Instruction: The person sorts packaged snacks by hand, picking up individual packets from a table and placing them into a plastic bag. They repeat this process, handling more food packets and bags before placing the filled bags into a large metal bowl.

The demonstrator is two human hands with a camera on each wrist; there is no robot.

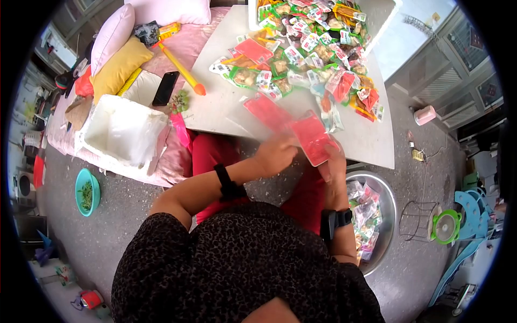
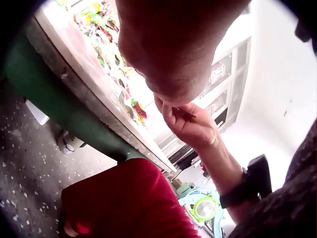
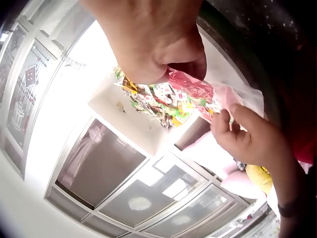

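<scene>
My right hand [image 1: 335,161] grips a flat red packet [image 1: 312,139] by its near right edge, over the front of the table. In the right wrist view that hand [image 3: 158,49] is large at the top, the red packet [image 3: 190,88] coming out from under its fingers. My left hand [image 1: 277,155] is close beside it, fingers curled, at the near end of a blurred pink packet [image 1: 266,112]. The right wrist view shows the left hand's [image 3: 247,136] thumb and fingertips pinching pinkish clear plastic [image 3: 242,96]. In the left wrist view both hands overlap and hide the packets.
Many small food packets [image 1: 301,48] are heaped on the table [image 1: 210,102], spilling from a white foam box [image 1: 383,16]. A metal basin [image 1: 392,215] of packets stands on the floor at right. Left are a foam box [image 1: 118,126], a phone [image 1: 165,89] and a yellow-orange stick [image 1: 183,70].
</scene>
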